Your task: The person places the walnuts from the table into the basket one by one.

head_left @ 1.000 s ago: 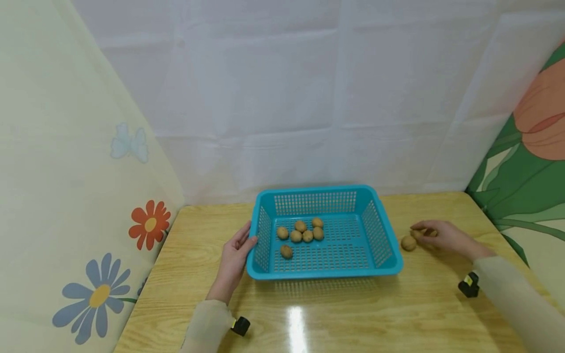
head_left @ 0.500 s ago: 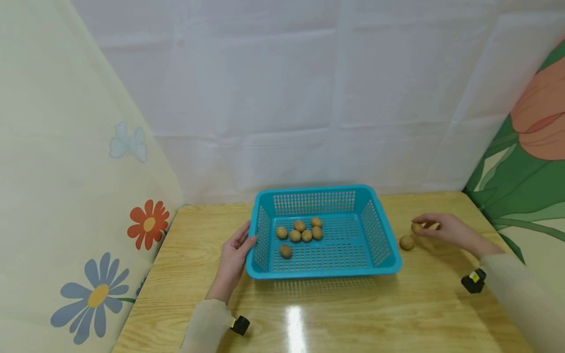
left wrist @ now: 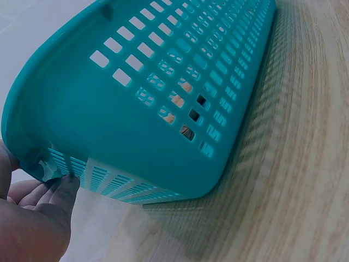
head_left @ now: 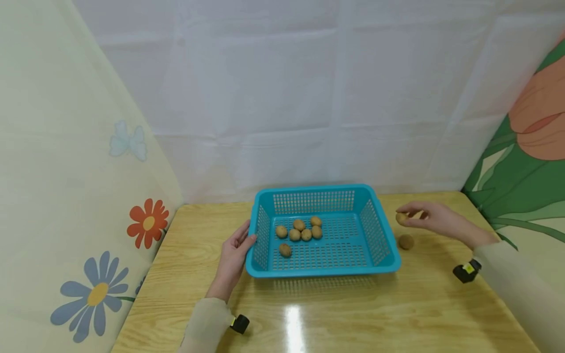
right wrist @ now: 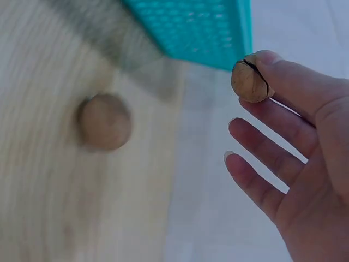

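Note:
A blue-green plastic basket (head_left: 324, 272) with slotted walls sits on the table, with several walnuts (head_left: 295, 235) on the left part of its floor. My left hand (head_left: 232, 257) grips the basket's left rim, its thumb over the edge and the fingers against the outer wall (left wrist: 46, 202). Right of the basket, my right hand (head_left: 434, 219) pinches one walnut (right wrist: 248, 82) between thumb and index finger, above the tabletop; its other fingers are spread apart. Another walnut (head_left: 406, 241) lies on the table just below that hand, near the basket's right side.
The wood-grain table (head_left: 344, 314) reaches back to a white cloth (head_left: 265, 98). Flower-printed panels stand at the left (head_left: 88, 171) and right (head_left: 529, 171). Small black cameras are strapped to both wrists.
My right hand has raised a walnut off the table and moved it left toward the basket. The left hand stays on the rim.

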{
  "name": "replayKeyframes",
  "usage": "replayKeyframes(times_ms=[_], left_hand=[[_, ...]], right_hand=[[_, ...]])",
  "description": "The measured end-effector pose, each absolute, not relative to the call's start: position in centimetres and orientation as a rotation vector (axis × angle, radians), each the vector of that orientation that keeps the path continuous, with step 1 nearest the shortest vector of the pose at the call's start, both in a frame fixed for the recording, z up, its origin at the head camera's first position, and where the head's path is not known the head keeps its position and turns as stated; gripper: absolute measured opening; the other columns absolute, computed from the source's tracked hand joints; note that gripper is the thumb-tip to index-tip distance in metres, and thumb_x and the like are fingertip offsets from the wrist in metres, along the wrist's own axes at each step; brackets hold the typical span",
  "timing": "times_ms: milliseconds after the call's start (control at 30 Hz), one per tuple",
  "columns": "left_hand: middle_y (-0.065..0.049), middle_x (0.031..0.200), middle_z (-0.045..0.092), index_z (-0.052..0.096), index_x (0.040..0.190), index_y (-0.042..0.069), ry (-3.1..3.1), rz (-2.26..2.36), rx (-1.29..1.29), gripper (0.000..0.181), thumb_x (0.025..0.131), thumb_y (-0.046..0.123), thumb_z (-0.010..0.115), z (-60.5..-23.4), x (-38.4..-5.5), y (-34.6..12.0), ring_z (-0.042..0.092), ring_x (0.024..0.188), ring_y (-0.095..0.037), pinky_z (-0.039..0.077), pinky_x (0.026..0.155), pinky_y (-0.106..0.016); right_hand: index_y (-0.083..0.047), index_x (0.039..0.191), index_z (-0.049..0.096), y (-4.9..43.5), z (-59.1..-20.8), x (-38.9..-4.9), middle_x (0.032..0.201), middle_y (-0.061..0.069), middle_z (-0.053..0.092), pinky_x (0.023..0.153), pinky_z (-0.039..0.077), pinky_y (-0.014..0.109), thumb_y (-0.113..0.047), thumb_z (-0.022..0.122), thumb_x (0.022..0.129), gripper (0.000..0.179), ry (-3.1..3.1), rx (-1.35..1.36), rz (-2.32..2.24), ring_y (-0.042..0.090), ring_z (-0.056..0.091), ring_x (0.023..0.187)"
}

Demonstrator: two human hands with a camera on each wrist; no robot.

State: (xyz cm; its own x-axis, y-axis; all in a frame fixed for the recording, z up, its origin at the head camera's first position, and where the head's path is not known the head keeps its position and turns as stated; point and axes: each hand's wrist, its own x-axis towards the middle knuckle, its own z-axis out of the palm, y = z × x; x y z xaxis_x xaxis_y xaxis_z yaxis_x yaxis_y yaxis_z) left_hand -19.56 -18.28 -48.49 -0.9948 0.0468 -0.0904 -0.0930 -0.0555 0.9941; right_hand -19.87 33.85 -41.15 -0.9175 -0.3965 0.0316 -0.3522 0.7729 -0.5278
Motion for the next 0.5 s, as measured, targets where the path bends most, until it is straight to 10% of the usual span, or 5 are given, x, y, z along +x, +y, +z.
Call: replayKeyframes(times_ms=[500], left_hand=[[-0.016, 0.161, 0.044, 0.037, 0.162, 0.007, 2.084, 2.221, -0.016, 0.058, 0.108, 0.011, 0.057, -48.5, -19.6, -18.4, 0.044, 0.147, -0.03, 0.051, 0.108, -0.032]], right_hand=[[-0.011, 0.136, 0.07, 26.6, -37.1, -23.8, 0.132, 0.01, 0.071, 0.089, 0.058, 0.049, -0.034, 0.072, 0.099, 0.043, 2.823, -0.767, -0.735, 0.03, 0.068, 0.109]])
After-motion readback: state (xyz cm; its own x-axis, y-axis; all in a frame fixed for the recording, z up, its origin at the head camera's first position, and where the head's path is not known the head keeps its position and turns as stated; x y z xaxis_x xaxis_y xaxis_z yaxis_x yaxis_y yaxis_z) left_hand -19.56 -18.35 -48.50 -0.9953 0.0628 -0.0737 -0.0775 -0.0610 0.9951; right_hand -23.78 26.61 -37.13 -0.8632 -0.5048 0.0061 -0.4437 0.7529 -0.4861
